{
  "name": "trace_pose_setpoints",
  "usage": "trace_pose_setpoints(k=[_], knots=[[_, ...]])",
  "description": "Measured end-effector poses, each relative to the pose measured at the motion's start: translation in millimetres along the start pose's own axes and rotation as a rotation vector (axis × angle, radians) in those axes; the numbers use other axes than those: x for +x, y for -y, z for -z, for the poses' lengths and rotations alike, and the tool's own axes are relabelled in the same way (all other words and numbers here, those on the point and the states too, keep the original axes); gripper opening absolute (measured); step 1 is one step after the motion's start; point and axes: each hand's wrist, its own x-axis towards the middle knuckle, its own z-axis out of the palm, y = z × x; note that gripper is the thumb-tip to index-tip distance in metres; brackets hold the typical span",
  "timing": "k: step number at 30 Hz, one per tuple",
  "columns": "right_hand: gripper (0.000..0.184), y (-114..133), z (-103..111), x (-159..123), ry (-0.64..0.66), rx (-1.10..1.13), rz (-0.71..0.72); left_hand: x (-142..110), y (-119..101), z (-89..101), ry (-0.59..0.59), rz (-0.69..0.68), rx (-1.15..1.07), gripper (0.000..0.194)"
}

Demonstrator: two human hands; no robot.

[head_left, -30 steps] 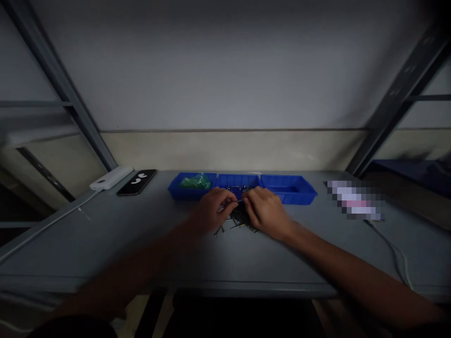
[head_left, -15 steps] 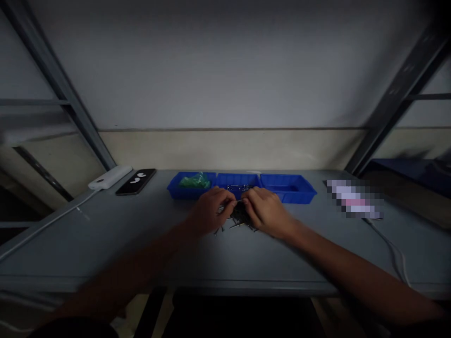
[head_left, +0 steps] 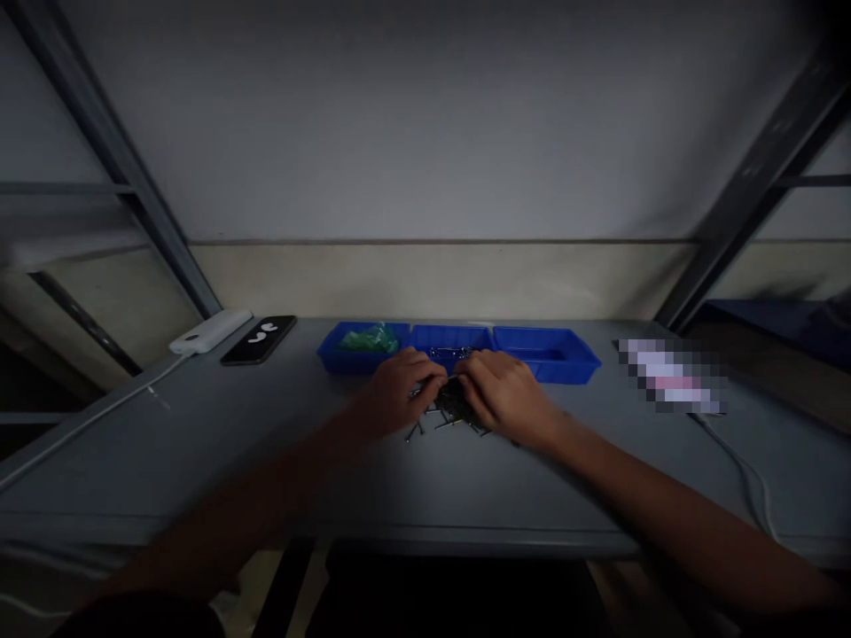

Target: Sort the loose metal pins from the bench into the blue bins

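Over the pile of screws (head_left: 455, 406), in front of the blue bins, your left hand (head_left: 404, 390) and right hand (head_left: 506, 395) face each other, their fingertips close together. On your left hand, thumb and forefinger meet in a pinch; whether a small piece sits between them is too dark to tell. Your right hand is curled inward, and you cannot tell from this view whether its fingers are closed on anything. The screws lie on the gray table (head_left: 465, 496), heaped dark between your hands, with several loose ones (head_left: 415, 432) spread toward the near side.

Just beyond your fingers is the middle bin (head_left: 442, 336), with more shiny metal pieces (head_left: 452, 353) inside. To its left, the left bin (head_left: 339, 356) holds a crumpled green plastic bag (head_left: 370, 338); to its right, joining the row, stands the right bin (head_left: 565, 370).

Farther left, you have a dark phone (head_left: 247, 354) lying flat with two white earbuds (head_left: 262, 333) on it, and beside it a white box-shaped device (head_left: 211, 331) with a white cable (head_left: 99, 410) running toward the near left. Well to the right lies a flat object (head_left: 673, 376), blurred out by blocks, with a pale cord (head_left: 737, 462) curving from it toward you. Behind everything, the wall (head_left: 432, 275) rises at the far edge.
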Motion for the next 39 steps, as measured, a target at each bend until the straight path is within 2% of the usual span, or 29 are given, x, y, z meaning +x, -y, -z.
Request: trace_pose_setpoints(k=[10,14,17,19,21,24,28,31,33,36,39], knots=[[0.016,5.0,4.4,0.2,-0.057,0.084,0.104,0.1,-2.0,5.8,0.103,-0.016,-0.085,0.018],[0.016,2.0,4.7,1.5,-0.058,0.109,0.072,2.6,0.3,11.4,0.081,0.06,-0.058,0.015],[0.017,-8.7,4.7,2.9,-0.105,0.08,-0.032,3.3,5.4,21.3,0.091,0.149,-0.026,0.013],[0.019,-19.4,3.6,3.5,-0.156,0.025,-0.141,2.2,8.3,28.3,0.202,0.14,-0.03,0.011],[0.021,-31.1,1.1,3.4,-0.19,-0.035,-0.24,0.0,9.1,32.7,0.372,0.091,-0.056,0.011],[0.022,-45.7,-5.1,1.8,-0.193,-0.093,-0.326,-3.4,6.6,32.2,0.58,0.05,-0.089,0.01],[0.019,-53.6,-14.4,-0.6,-0.178,-0.136,-0.356,-5.3,2.5,23.4,0.692,0.029,-0.024,0.012],[0.02,-53.8,-20.4,-1.7,-0.119,-0.176,-0.343,-5.6,3.0,17.2,0.718,-0.006,0.006,0.004],[0.022,-53.5,-22.3,-2.2,-0.085,-0.191,-0.318,-5.9,4.8,14.6,0.718,-0.038,0.002,0.01],[0.026,-51.5,-19.4,-2.4,-0.068,-0.137,-0.255,-6.0,7.5,13.6,0.658,-0.067,-0.018,0.015],[0.025,-43.0,-11.5,-1.7,-0.038,-0.028,-0.19,-4.3,8.4,16.0,0.555,-0.033,-0.04,0.015]])
